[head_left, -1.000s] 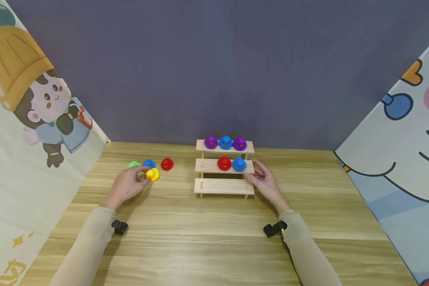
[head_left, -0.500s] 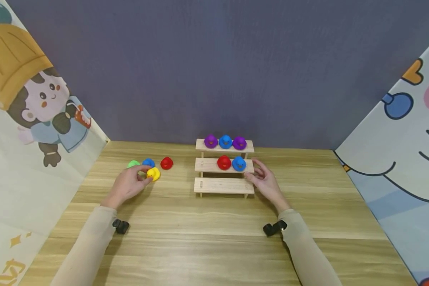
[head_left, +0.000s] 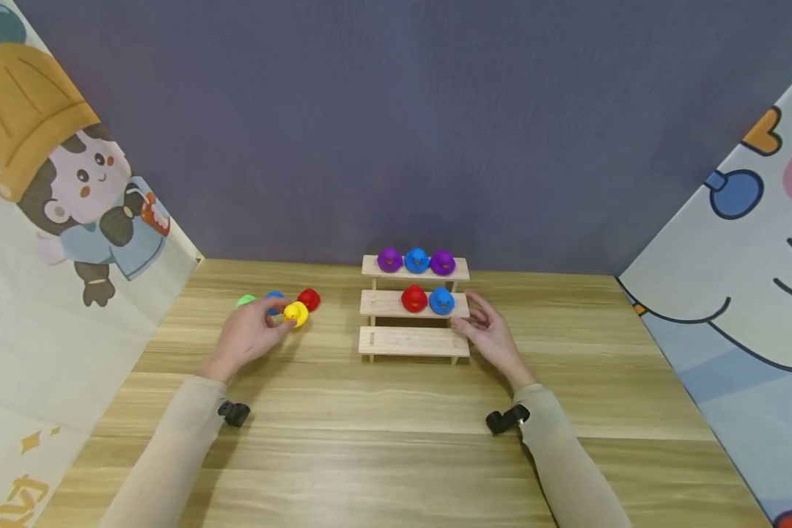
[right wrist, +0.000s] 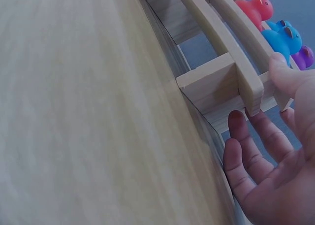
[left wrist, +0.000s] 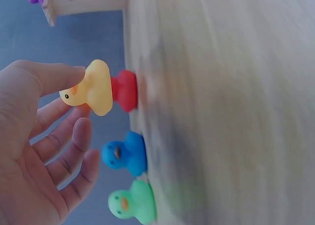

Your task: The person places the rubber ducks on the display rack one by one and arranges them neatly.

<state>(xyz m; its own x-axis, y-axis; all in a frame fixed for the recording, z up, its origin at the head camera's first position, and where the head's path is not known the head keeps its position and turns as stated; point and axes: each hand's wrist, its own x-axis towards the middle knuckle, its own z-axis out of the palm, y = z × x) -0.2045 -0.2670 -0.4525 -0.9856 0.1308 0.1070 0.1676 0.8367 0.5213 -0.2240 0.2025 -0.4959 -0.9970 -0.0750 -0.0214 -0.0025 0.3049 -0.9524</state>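
Between the thumb and fingers of my left hand [head_left: 249, 330] is a yellow rubber duck [head_left: 296, 314], pinched and raised off the table in the left wrist view. Close behind it, a red duck [left wrist: 126, 90], a blue duck [left wrist: 125, 153] and a green duck [left wrist: 133, 202] stand on the table. My right hand [head_left: 493, 336] holds the right end of a three-step wooden display rack [head_left: 413, 341] at its middle step, thumb on the shelf end. That step carries a red duck [head_left: 414, 298] and a blue duck [head_left: 442, 301]; the bottom step is bare.
On the top step sit a purple duck [head_left: 390, 259], a blue duck [head_left: 416, 260] and another purple duck [head_left: 443, 262]. Behind the wood-grain table [head_left: 369, 440] rises a grey-blue partition [head_left: 396, 132]. Printed cartoon panels flank both sides.
My left hand has moved slightly right and back with the yellow duck, lifting it so it now partly overlaps the red duck. My right hand stays at the rack.
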